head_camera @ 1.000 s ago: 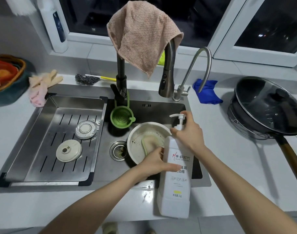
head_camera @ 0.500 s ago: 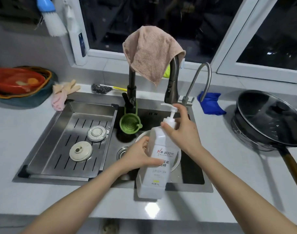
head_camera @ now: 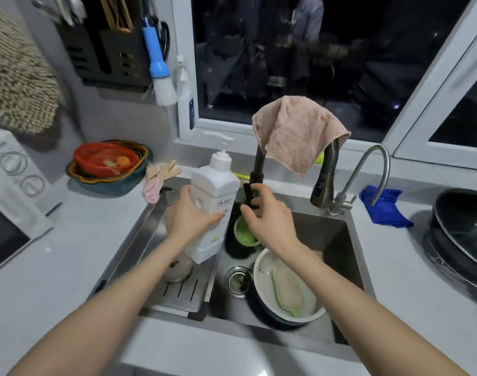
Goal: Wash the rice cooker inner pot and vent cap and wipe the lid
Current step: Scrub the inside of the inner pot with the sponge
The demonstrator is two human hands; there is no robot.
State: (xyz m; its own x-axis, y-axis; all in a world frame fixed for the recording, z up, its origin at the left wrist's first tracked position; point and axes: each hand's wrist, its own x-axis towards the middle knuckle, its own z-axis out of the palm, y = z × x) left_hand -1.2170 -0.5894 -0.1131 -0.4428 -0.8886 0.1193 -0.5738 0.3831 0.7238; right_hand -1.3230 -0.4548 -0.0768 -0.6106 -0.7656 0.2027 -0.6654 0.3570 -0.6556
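Note:
The white rice cooker inner pot (head_camera: 255, 280) stands in the sink basin (head_camera: 329, 240) with a pale, green-edged scrubbing pad (head_camera: 288, 291) inside it. My left hand (head_camera: 188, 221) grips a white pump bottle of dish soap (head_camera: 214, 196) and holds it up over the steel drain tray (head_camera: 183, 294). My right hand (head_camera: 269, 221) is off the bottle, its fingers loosely curled and holding nothing, just in front of the dark faucet's base (head_camera: 256, 169). A round vent cap (head_camera: 177, 270) lies on the tray, partly hidden by my left forearm.
A pink cloth (head_camera: 297, 131) hangs over the faucet, and a green strainer cup (head_camera: 245, 236) hangs below it. The drain (head_camera: 237, 280) is left of the pot. A lidded pan (head_camera: 462, 240) and blue cloth (head_camera: 383, 210) lie right; stacked bowls (head_camera: 109, 166), pink gloves (head_camera: 158, 177) and a white appliance (head_camera: 12, 180) lie left.
The bottle has moved from the front counter up and back to the left, over the tray. My right hand has let go of the pump. The view has tilted upward.

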